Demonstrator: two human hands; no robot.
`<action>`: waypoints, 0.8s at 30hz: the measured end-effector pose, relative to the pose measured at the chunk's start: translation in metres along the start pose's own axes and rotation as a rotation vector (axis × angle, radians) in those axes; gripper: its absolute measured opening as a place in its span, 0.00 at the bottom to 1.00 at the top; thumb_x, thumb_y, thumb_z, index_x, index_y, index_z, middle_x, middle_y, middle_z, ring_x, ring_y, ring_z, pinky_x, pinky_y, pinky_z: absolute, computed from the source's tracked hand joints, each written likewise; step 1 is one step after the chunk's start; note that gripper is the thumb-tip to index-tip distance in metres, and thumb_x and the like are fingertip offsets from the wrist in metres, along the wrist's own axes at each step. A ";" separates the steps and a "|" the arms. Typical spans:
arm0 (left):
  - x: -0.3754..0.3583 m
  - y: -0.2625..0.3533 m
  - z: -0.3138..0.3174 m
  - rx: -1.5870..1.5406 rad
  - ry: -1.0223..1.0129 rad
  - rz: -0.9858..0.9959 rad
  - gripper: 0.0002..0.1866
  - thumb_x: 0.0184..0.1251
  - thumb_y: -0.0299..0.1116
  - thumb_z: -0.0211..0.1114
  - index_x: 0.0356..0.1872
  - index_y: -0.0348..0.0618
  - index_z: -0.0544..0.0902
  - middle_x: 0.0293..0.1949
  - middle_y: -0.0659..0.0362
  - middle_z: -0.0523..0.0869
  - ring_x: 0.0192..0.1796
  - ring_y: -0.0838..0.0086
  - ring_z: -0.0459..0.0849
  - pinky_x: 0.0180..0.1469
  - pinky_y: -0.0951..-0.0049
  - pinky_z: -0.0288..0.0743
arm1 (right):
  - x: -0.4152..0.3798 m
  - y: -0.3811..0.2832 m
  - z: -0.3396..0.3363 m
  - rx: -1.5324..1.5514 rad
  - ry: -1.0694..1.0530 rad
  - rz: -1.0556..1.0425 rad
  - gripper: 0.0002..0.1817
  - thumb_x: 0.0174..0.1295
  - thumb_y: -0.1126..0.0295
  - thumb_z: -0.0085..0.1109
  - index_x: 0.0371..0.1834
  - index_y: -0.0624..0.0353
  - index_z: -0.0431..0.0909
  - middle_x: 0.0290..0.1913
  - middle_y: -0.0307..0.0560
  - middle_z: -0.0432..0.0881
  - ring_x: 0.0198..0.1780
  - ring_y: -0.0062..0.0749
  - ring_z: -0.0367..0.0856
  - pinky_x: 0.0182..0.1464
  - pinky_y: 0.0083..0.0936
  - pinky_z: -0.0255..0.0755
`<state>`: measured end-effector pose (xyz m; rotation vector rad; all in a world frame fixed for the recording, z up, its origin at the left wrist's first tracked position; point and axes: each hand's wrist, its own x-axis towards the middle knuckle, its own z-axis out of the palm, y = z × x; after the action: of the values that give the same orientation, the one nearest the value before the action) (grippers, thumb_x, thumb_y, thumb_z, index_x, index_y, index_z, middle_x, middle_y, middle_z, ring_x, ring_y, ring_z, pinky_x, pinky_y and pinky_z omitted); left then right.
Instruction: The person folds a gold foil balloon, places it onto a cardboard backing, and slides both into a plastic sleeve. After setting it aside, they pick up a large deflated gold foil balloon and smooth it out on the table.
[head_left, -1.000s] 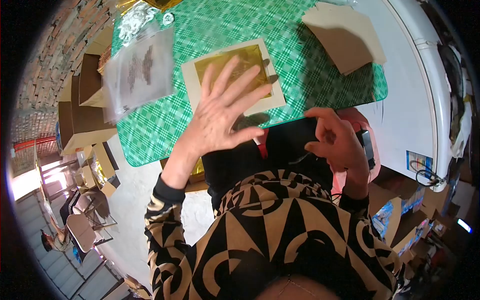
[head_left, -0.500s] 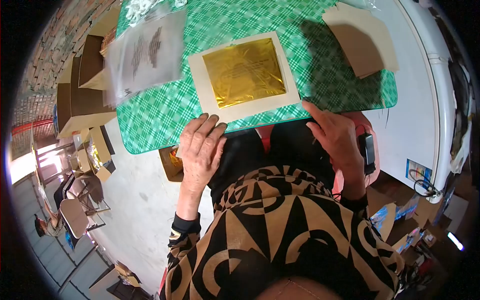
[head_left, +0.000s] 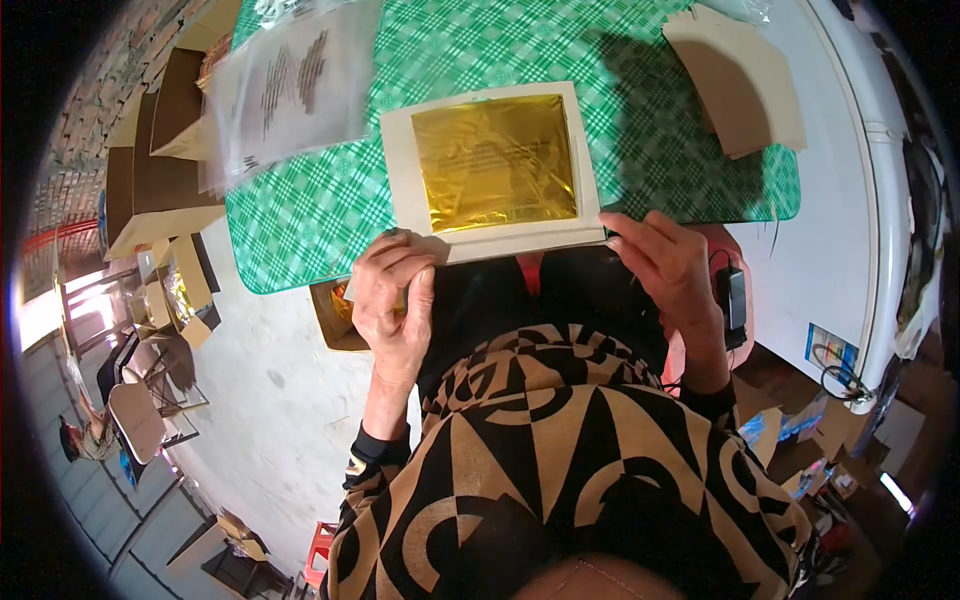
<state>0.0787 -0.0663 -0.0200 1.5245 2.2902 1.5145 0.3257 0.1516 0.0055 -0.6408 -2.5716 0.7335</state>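
Observation:
A flat beige card [head_left: 403,175] lies on the green plaid tabletop and reaches its near edge. On top of the card rests a shiny gold foil sheet [head_left: 495,160], slightly wrinkled, with the card showing as a border around it. My left hand [head_left: 392,295] is closed at the card's near left corner, fingers curled over it and thumb bent below. At the near right corner, my right hand [head_left: 665,265] pinches the card between thumb and fingers. Neither hand touches the foil.
Clear plastic bags [head_left: 290,90] lie at the table's left and a stack of beige cards [head_left: 740,85] at its right. Cardboard boxes [head_left: 165,200] stand beyond the left edge. A white appliance [head_left: 830,200] is on the right. A person [head_left: 85,440] is at far left.
The card with the foil has slid toward me, its near edge now at the table edge. Both hands have closed on its near corners; the right hand was more open before.

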 end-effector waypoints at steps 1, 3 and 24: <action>-0.002 0.002 0.001 -0.002 0.022 -0.033 0.04 0.68 0.23 0.74 0.41 0.40 0.89 0.45 0.56 0.89 0.56 0.57 0.87 0.64 0.58 0.78 | 0.000 -0.001 0.000 0.050 -0.006 0.017 0.18 0.64 0.73 0.74 0.58 0.53 0.88 0.29 0.40 0.74 0.25 0.32 0.77 0.28 0.32 0.73; -0.006 0.008 0.000 0.000 0.045 -0.080 0.04 0.68 0.23 0.74 0.41 0.40 0.89 0.44 0.55 0.89 0.56 0.57 0.87 0.63 0.59 0.78 | 0.001 -0.004 0.001 0.149 -0.021 0.056 0.16 0.66 0.73 0.74 0.57 0.54 0.88 0.30 0.41 0.76 0.26 0.30 0.77 0.29 0.30 0.73; -0.035 0.017 0.003 -0.142 0.167 -0.359 0.07 0.67 0.22 0.77 0.43 0.42 0.91 0.48 0.57 0.85 0.58 0.62 0.84 0.64 0.62 0.76 | 0.004 -0.035 0.027 0.476 0.095 0.368 0.05 0.73 0.74 0.65 0.44 0.60 0.78 0.33 0.42 0.80 0.29 0.21 0.76 0.32 0.23 0.72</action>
<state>0.1110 -0.0879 -0.0262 0.9229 2.3171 1.7050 0.2986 0.1165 0.0047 -0.9627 -2.0952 1.3426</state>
